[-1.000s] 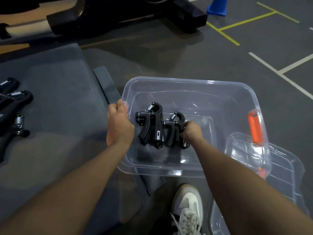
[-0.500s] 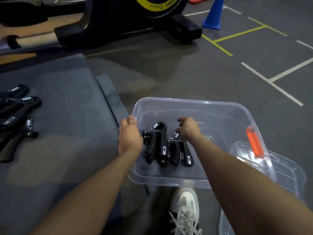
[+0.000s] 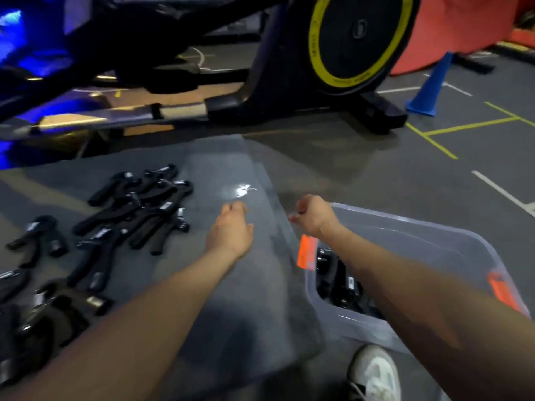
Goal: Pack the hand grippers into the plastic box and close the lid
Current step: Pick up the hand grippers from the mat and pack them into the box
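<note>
The clear plastic box [image 3: 434,241] with orange latches sits on the floor at the right. Black hand grippers [image 3: 338,279] lie inside it, partly hidden by my right forearm. Several more black hand grippers [image 3: 139,215] are spread over the grey mat [image 3: 246,285] at the left. My left hand [image 3: 230,228] hovers over the mat, fingers loosely curled, holding nothing. My right hand [image 3: 312,214] is above the box's far left corner, fingers relaxed and empty. The lid is out of view.
A black exercise machine with a yellow-rimmed flywheel [image 3: 356,39] stands behind the mat. A blue cone [image 3: 428,88] is on the floor at the back right. My white shoe [image 3: 376,371] is near the box's front edge.
Both hands left the box and moved up and left toward the mat. The view swung left, bringing the pile of grippers on the mat into sight.
</note>
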Demonstrator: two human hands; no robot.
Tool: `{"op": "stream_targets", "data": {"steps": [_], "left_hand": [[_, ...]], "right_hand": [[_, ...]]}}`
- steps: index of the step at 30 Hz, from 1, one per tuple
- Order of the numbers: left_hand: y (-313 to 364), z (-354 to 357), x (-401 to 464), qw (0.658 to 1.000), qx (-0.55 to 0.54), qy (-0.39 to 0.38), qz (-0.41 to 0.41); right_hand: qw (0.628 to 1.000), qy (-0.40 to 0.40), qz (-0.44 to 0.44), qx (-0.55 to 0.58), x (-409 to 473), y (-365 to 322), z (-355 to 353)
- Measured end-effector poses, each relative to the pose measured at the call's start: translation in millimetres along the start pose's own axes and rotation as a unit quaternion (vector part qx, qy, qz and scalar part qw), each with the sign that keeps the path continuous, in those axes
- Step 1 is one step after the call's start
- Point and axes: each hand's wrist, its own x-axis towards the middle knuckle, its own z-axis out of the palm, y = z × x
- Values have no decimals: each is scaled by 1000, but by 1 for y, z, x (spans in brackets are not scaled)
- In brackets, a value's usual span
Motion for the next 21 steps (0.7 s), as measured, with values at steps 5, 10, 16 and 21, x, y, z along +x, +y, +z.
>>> {"op": "stream_targets", "data": {"steps": [5,10,16,21], "left_hand": [[-81,-57,-15,997,-8,31,-63],[-155,-91,-17,992,-6,38,-121],[-219,-90,5,989,13,25,-144],[-251,-77,26,989,14,28,-142]], "right_hand": [[998,-41,-51,-6,-13,-81,50],[992,-99,-79,-6,-14,-141,109],[983,-168,-60,-42,3,-166,186],[983,-176,-24,-42,12,-171,239]]}}
